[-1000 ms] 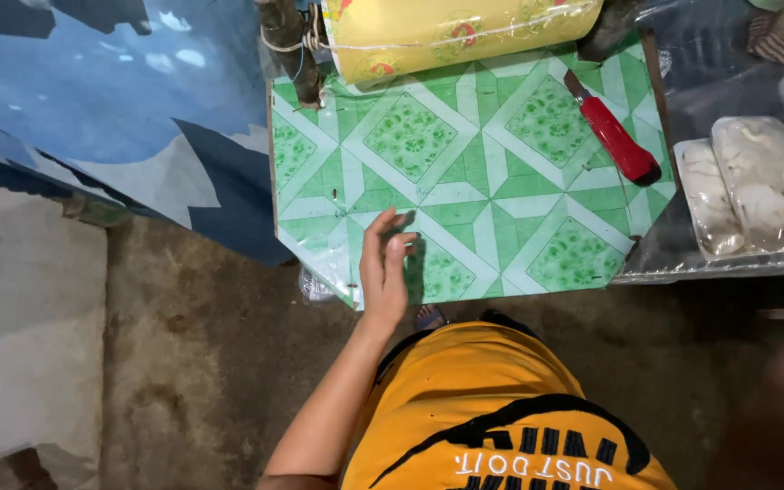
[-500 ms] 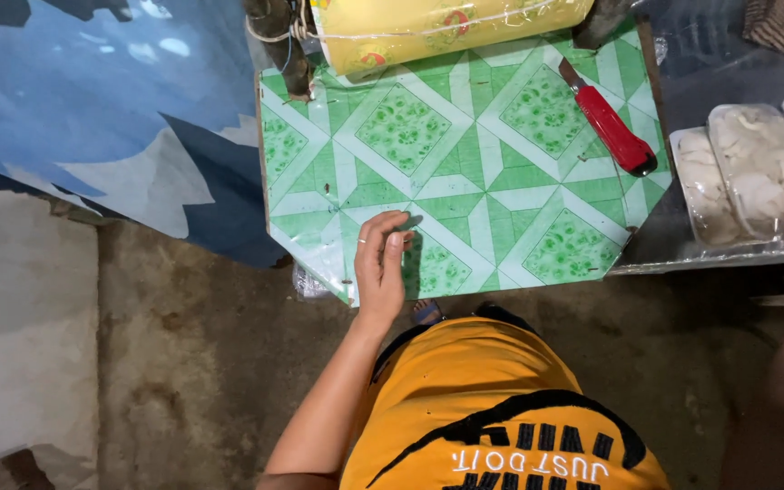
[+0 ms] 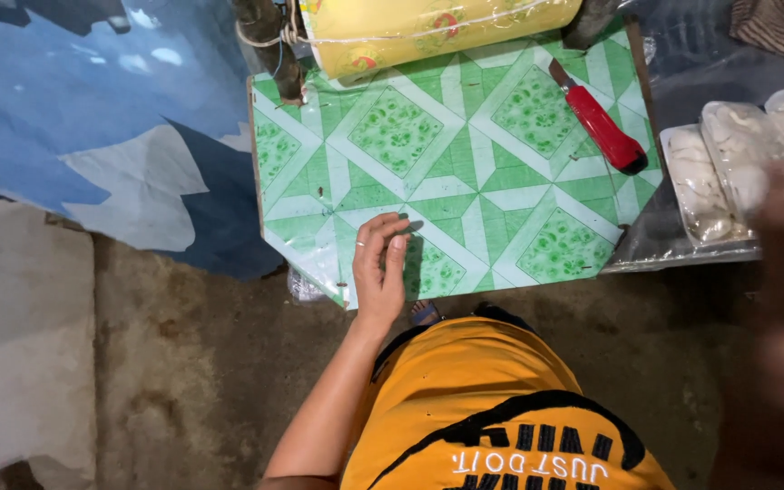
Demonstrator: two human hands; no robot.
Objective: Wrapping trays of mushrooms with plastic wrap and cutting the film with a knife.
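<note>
Green patterned tabletop [image 3: 465, 154], left hand [image 3: 379, 268] resting flat, fingers [image 3: 383, 238] loosely extended, empty, red knife [image 3: 602, 127] apart.

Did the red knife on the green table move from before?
No. The red utility knife lies at the same spot on the green patterned tabletop, across the same diamond near the right edge. Only the camera shifted.

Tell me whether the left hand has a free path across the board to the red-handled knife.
Probably yes. The left hand rests at the near edge of the green patterned board, and the red-handled knife lies on its far right part. Only bare board surface lies between them, though it would need a stretch.
</note>
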